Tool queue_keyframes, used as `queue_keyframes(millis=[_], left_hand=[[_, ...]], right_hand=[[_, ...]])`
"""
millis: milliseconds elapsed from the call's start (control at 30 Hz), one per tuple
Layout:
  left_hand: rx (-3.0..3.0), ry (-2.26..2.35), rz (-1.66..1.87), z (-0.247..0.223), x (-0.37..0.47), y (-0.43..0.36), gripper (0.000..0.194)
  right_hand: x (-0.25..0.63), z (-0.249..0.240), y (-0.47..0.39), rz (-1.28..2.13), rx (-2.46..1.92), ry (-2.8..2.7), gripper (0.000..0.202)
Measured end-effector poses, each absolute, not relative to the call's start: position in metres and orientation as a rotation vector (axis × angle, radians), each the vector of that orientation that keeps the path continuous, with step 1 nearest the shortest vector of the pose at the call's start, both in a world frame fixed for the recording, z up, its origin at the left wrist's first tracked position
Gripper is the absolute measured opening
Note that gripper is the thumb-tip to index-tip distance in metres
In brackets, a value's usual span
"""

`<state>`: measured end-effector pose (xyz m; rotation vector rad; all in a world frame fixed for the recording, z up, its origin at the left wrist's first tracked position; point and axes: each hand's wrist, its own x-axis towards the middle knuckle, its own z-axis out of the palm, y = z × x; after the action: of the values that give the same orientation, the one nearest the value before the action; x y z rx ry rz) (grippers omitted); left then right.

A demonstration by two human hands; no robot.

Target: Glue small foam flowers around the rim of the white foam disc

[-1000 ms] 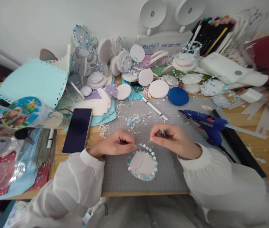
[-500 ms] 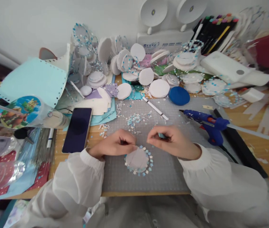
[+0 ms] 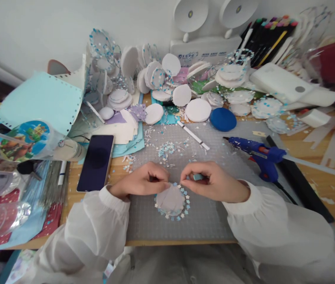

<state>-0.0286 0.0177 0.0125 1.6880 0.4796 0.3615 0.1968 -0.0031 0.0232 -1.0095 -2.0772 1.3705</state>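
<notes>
A round white paper disc (image 3: 170,200), ringed by small white and blue paper stars, lies over the grey cutting mat (image 3: 209,221). My left hand (image 3: 144,179) pinches the disc's upper-left edge between thumb and curled fingers. Just past the disc's upper-right rim, my right hand (image 3: 211,180) is closed, thumb and fingertips together. A small pale teal piece (image 3: 197,177) shows inside its curled fingers; its kind is unclear, and whatever sits at the fingertips is too small to make out. Beyond both hands, loose blue and white paper stars (image 3: 166,149) are scattered on the mat.
A blue glue gun (image 3: 253,152) lies at the right beside a long black bar (image 3: 300,179). A white pen (image 3: 193,135) and a blue round lid (image 3: 223,119) are farther back. At the left are a phone (image 3: 95,163) and a plastic cup (image 3: 34,140). Several white discs crowd the back.
My right hand has moved slightly left and down, its fingertips now closer to the disc's star-edged rim. My left hand keeps its pinch on the disc.
</notes>
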Motion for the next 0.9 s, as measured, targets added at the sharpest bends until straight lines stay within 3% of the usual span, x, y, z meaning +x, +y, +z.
queue_keyframes(millis=[900], left_hand=[[1.704,0.478,0.315,0.0134,-0.0293,0.0183,0.043]], right_hand=[[0.1956,0.0195,-0.0072,1.357,-1.04,-2.085,0.006]])
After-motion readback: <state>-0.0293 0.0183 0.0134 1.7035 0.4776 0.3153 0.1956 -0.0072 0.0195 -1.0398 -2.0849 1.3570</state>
